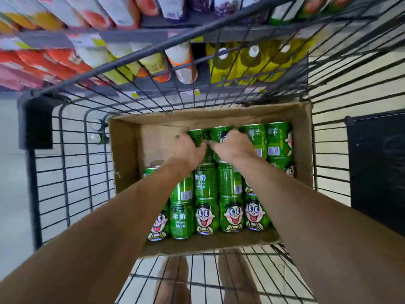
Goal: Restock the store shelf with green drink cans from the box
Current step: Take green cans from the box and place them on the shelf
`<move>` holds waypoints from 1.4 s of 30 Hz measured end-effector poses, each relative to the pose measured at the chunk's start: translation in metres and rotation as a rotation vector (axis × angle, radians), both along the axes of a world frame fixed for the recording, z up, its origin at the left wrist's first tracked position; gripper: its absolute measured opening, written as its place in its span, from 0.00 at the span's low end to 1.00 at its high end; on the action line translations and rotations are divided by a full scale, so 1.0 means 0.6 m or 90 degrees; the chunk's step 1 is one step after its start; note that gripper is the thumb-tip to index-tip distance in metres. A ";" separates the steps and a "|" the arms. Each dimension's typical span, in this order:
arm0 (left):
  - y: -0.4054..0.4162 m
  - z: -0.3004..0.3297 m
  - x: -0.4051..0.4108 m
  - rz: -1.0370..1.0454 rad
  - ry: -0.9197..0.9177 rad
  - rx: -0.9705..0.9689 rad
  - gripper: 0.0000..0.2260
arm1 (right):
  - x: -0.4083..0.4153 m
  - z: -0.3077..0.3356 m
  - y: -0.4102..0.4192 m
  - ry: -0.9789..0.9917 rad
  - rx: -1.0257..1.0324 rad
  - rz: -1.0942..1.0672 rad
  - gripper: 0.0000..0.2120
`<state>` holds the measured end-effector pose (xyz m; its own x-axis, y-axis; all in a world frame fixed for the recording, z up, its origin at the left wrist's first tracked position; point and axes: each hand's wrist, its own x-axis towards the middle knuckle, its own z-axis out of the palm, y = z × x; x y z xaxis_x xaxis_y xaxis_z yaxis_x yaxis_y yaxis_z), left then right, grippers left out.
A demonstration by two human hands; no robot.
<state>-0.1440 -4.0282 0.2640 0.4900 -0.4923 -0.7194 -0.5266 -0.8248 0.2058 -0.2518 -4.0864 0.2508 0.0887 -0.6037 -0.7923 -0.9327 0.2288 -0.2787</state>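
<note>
- A cardboard box [125, 150] sits inside a black wire cart [72, 167], its top open, with green drink cans [231, 213] lying on their sides in rows.
- The box's far-left corner shows bare cardboard; cans fill the rest.
- The left hand [188, 148] reaches into the far row, its fingers curled over a green can [198, 137] there.
- The right hand [233, 145] lies just beside it, thumbs nearly touching, its fingers curled over the neighbouring can [219, 131].
- Whether either can is lifted off the row cannot be told.
- Beyond the cart stands the store shelf [153, 36] with juice cartons [245, 62] and bottles, blurred.
- Bare feet [173, 279] show through the cart's wire floor.
</note>
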 end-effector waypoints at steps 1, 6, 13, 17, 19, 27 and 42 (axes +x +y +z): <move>0.002 -0.006 0.000 0.015 0.004 0.000 0.30 | 0.005 -0.005 -0.001 0.004 0.008 -0.009 0.27; 0.018 -0.037 0.013 0.103 0.073 -0.042 0.36 | 0.014 -0.022 -0.002 0.025 -0.024 0.008 0.28; 0.031 0.010 0.024 0.148 0.062 -0.079 0.31 | 0.004 0.027 0.001 -0.027 -0.067 0.049 0.25; 0.050 0.091 0.033 0.159 0.045 -0.123 0.30 | 0.010 0.104 0.004 -0.058 -0.118 0.072 0.31; 0.063 0.138 0.034 0.162 0.046 -0.149 0.30 | 0.015 0.151 0.007 -0.078 -0.127 0.070 0.33; 0.169 0.311 0.084 0.250 0.102 -0.332 0.32 | 0.054 0.356 0.061 -0.177 -0.184 0.132 0.38; 0.484 0.643 0.374 0.264 -0.001 -0.611 0.30 | 0.309 0.694 0.379 -0.384 -0.382 0.182 0.34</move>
